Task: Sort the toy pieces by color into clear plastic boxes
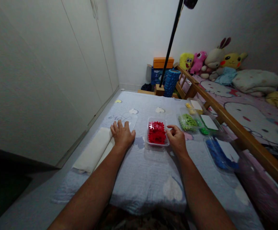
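In the middle of the cloth-covered table stands a clear plastic container filled with red interlocking plastic pieces. My right hand is at its right side, fingers curled, with thumb and index finger pinching the rim. My left hand lies palm down to the left of the container, its fingers spread. Under and beside those fingers is a clear plastic lid, partly hidden by the hand. A folded cream-coloured cloth touches the left hand's outer side.
Along the right edge sit clear containers of yellow pieces, light green pieces, darker green pieces and blue pieces; white cards lie on some. A wooden bed rail borders the right, a white cabinet the left.
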`<state>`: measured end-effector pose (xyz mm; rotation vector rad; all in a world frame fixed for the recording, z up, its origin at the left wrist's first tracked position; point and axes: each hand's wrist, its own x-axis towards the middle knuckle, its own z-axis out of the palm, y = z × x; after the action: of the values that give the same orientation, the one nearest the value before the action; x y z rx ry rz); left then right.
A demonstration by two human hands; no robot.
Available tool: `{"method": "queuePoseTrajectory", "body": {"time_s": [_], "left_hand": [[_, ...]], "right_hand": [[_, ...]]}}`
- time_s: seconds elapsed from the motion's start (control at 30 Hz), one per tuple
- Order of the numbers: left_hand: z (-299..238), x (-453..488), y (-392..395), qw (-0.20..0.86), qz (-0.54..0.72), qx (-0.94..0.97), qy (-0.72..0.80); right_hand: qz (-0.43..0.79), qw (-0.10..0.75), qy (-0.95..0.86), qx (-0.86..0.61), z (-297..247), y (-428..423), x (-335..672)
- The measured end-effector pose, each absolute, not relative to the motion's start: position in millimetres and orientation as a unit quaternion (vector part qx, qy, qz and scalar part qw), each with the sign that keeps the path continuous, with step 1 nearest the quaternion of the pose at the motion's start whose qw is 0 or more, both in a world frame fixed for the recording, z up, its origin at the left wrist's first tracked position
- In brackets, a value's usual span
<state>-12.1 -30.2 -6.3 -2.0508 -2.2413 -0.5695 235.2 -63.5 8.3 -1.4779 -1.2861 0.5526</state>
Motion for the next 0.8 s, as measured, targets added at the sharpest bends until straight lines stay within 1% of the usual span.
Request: {"method": "queuePoseTrajectory", "body": {"time_s": [0.2,0.43,0.6,0.8], "left_hand": [[-7.7,-11.1,-20.5,-0.008,-0.146,-0.638,-0.756],[-3.2,-10.9,-20.8,0.006,-0.149,-0.647,-0.748],[4.7,-6.7,-26.0,0.002,-0.215,-0.643,-0.735],[9.8,-1.1,-35.0,-0.053,-0.328,-0.661,-0.673]], "right_hand": [[0.231,0.523,-0.538,-0.62,8.3,-63.8,235.5],[0.229,0.522,-0.545,-0.615,4.2,-62.9,237.6],[0.223,0.52,-0.549,-0.615,3.4,-63.2,236.8],[0.191,0.507,-0.555,-0.631,8.9,-65.1,241.0]]}}
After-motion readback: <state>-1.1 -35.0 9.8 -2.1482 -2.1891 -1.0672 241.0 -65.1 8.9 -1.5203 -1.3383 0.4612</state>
